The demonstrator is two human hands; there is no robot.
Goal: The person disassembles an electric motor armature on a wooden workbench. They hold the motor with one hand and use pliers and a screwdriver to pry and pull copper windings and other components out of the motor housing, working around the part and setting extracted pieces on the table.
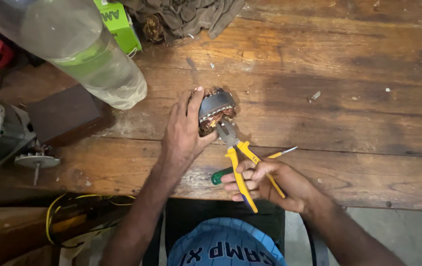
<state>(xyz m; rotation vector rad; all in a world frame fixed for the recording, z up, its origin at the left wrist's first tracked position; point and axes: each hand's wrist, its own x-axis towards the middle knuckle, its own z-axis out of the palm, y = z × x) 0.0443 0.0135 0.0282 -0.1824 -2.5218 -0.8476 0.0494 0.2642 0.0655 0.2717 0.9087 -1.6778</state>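
Left hand (184, 130) gripping motor stator (216, 109), right hand (270, 180) squeezing yellow pliers (240, 162), clear bottle (80, 47) nearby

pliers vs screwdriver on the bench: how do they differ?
The pliers have yellow handles; the screwdriver has a green one. The right hand grips the pliers, nose on the motor stator; the screwdriver lies flat on the wooden bench beneath them.
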